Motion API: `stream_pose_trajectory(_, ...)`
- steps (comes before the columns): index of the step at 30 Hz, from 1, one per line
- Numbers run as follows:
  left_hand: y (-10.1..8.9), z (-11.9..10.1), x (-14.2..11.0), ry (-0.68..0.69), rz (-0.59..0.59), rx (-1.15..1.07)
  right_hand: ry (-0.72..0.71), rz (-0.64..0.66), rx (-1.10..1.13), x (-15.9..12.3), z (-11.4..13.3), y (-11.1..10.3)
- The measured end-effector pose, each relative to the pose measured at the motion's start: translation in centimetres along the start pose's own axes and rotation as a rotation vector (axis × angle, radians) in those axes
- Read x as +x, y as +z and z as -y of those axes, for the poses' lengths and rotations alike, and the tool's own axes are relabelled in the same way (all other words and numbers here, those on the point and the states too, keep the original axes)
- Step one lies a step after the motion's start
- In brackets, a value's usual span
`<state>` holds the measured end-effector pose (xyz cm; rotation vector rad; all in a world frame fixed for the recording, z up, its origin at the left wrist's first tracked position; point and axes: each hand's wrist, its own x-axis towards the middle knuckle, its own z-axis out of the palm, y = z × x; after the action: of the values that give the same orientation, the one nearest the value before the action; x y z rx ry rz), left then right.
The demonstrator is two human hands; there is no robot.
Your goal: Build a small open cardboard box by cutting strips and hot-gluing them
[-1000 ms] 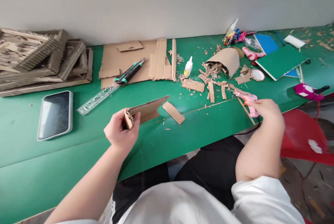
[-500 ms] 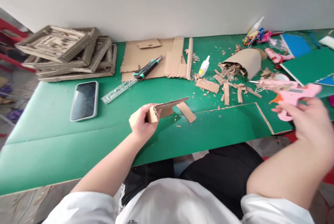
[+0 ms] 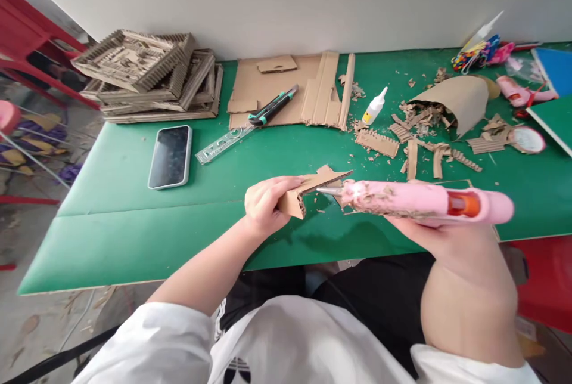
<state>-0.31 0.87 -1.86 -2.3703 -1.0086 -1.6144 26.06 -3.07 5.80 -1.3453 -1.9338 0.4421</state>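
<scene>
My left hand (image 3: 267, 205) is closed around a folded piece of cardboard (image 3: 292, 202), held above the front of the green table (image 3: 214, 223). The piece's corrugated edge faces right. In my right hand (image 3: 440, 238) is a pink hot glue gun (image 3: 402, 199) with cardboard scraps stuck along its barrel. Its metal nozzle points left, close to the cardboard's edge; whether they touch I cannot tell. The glue gun hides most of my right fingers. A loose cardboard strip behind the nozzle is largely covered.
Stacked corrugated cardboard frames (image 3: 147, 77) stand back left, near a phone (image 3: 170, 157). A utility knife (image 3: 272, 107) and clear ruler (image 3: 226, 142) lie by flat cardboard (image 3: 277, 86). A white glue bottle (image 3: 374, 107), scraps and a cardboard tube (image 3: 456, 101) are right.
My right hand has brought the glue gun from the far right to the cardboard in my left hand. The cardboard has turned slightly. The view has shifted.
</scene>
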Motion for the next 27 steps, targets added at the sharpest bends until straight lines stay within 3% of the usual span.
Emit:
stream_pose_trajectory(5, -0.1, 0.1, -0.2, -0.017, 0.007, -0.028, 0.049, 0.117, 0.108, 0.2, 1.5, 0.8)
stream_pose_trajectory(12, -0.2, -0.1, -0.1, -0.026, 0.021, -0.013, -0.022, 0.076, -0.101, -0.3, 1.2, 1.2)
stream_pose_trajectory(19, -0.1, 0.1, -0.2, -0.026, -0.003, -0.035, 0.056, 0.058, -0.053, -0.1, 2.4, 1.3)
stream_pose_trajectory(27, -0.2, -0.1, -0.1, -0.034, 0.010, -0.019, -0.004, 0.052, -0.059, 0.1, 1.9, 1.6)
